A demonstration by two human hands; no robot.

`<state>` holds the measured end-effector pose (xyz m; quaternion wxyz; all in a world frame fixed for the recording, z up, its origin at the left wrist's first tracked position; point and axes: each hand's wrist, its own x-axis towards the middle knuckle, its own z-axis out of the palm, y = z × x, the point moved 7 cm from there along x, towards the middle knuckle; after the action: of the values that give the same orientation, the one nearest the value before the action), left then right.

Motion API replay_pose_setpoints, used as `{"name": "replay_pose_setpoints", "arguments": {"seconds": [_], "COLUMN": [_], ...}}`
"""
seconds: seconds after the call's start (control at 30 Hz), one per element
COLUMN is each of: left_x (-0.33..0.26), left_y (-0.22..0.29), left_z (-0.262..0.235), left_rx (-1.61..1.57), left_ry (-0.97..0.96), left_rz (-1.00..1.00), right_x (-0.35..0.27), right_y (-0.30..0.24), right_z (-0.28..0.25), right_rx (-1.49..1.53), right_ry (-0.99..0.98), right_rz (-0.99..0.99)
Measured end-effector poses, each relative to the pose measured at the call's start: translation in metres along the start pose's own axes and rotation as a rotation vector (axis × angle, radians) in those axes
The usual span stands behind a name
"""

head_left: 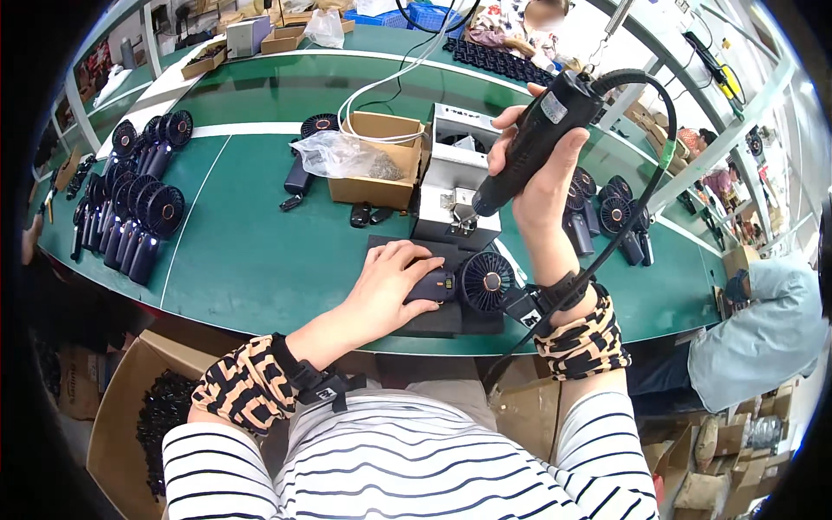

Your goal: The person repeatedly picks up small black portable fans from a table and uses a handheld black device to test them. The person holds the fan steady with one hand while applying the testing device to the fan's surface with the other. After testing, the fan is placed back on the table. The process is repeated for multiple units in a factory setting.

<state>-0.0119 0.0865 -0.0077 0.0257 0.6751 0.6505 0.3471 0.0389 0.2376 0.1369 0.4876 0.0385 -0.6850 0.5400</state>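
My right hand [548,184] is wrapped round a black electric screwdriver [542,134], raised and tilted. Its lower end is at the metal outlet of a grey screw feeder [439,221], though I cannot tell whether the two touch. My left hand [381,286] is closed over the handle of a dark handheld fan [487,282], holding it down on a black pad [433,323]. The fan lies flat, its round head to the right, and a small lit display shows on the handle.
Behind stands a cardboard box [374,184] of small screws with a plastic bag [340,154] over its edge. Groups of fans stand at left [130,212] and right. A black cable [637,212] hangs from the screwdriver past my right forearm. A co-worker [754,334] sits at far right.
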Motion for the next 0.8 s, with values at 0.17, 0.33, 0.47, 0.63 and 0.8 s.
{"name": "replay_pose_setpoints", "arguments": {"seconds": [0.17, 0.33, 0.47, 0.63, 0.8], "left_x": [-0.002, -0.004, -0.004, -0.003, -0.006], "left_y": [-0.007, -0.002, -0.002, 0.003, 0.007], "left_z": [0.005, 0.004, 0.005, 0.01, 0.011], "left_rx": [-0.059, 0.0, 0.006, 0.058, 0.094], "left_ry": [0.029, 0.066, 0.07, 0.062, 0.099], "left_rz": [-0.036, -0.043, -0.008, -0.009, -0.038], "right_x": [-0.005, -0.01, -0.016, -0.006, -0.008], "right_y": [0.017, 0.017, 0.011, 0.006, 0.018], "right_z": [0.006, 0.004, 0.005, 0.006, 0.005], "right_rx": [0.043, 0.069, 0.054, 0.005, -0.022], "right_ry": [0.016, 0.021, 0.008, 0.04, 0.054], "right_rz": [0.0, 0.037, 0.031, -0.037, 0.015]}}
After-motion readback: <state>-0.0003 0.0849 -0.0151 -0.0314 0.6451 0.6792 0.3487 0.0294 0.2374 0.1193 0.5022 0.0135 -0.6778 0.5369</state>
